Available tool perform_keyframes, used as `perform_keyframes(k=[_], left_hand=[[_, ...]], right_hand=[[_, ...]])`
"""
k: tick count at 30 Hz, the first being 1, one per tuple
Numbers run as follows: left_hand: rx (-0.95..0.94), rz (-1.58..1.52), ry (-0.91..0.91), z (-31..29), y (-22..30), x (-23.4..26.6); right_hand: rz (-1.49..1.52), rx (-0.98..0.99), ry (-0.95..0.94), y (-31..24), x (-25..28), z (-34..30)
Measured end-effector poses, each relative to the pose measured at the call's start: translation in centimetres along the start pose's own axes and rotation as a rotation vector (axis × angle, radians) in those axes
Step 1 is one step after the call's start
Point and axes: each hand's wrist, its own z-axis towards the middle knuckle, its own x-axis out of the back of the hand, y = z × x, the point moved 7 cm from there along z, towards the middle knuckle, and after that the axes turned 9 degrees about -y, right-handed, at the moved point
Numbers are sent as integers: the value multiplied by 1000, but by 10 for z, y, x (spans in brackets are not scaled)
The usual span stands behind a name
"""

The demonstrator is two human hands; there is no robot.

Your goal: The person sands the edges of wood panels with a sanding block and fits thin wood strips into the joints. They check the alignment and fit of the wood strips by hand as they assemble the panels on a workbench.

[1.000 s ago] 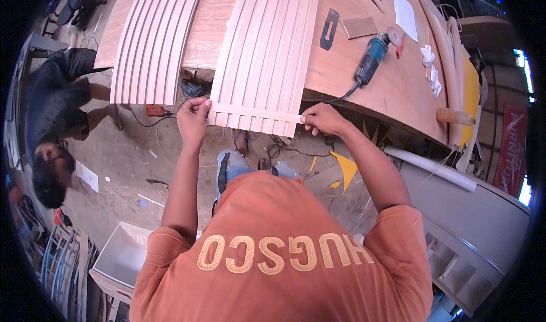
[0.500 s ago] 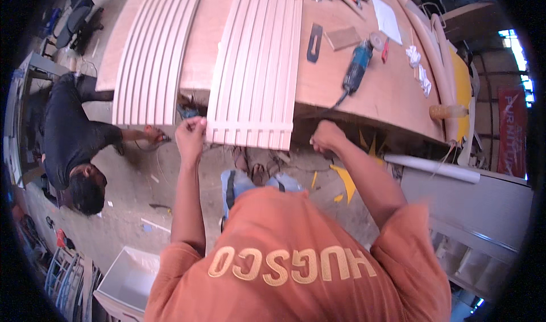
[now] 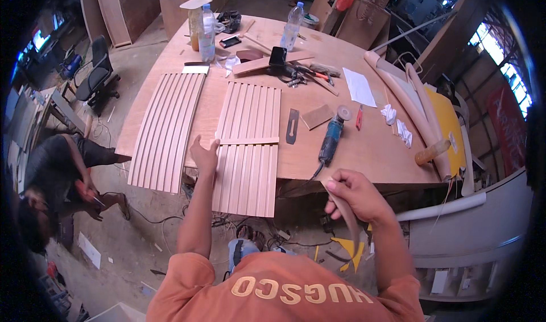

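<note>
My left hand point(image 3: 205, 156) is at the left edge of a ribbed wooden panel point(image 3: 247, 180), fingers apart. Its thumb touches or nearly touches the end of a flat wooden strip point(image 3: 249, 141) lying across the ribs. Raised near the table's front edge, my right hand point(image 3: 357, 195) pinches a thin, curled brown strip point(image 3: 348, 217) that hangs down; its material is unclear. A second ribbed panel point(image 3: 165, 131) lies to the left. Both panels overhang the table's near edge.
On the wooden table point(image 3: 369, 157) lie an angle grinder point(image 3: 333, 134), a dark slotted plate point(image 3: 292, 126), a small board point(image 3: 317, 117), a paper sheet point(image 3: 359, 87) and plastic bottles point(image 3: 292, 26). Another person point(image 3: 62, 177) crouches at left. Cables and yellow scraps point(image 3: 350, 251) litter the floor.
The view has tilted up, showing more of the table. The crosswise strip has shifted from the panel's near end toward its middle. The curled strip now shows in my right hand.
</note>
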Motion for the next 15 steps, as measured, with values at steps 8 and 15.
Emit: perform_keyframes(k=[8,15], left_hand=[[219,-1224,-1243,-187,164,1],[369,-1239,-892,-183,152,64]], right_hand=[[145,249,-96,-24,-50,95],[-235,338,-175,10,-103,114]])
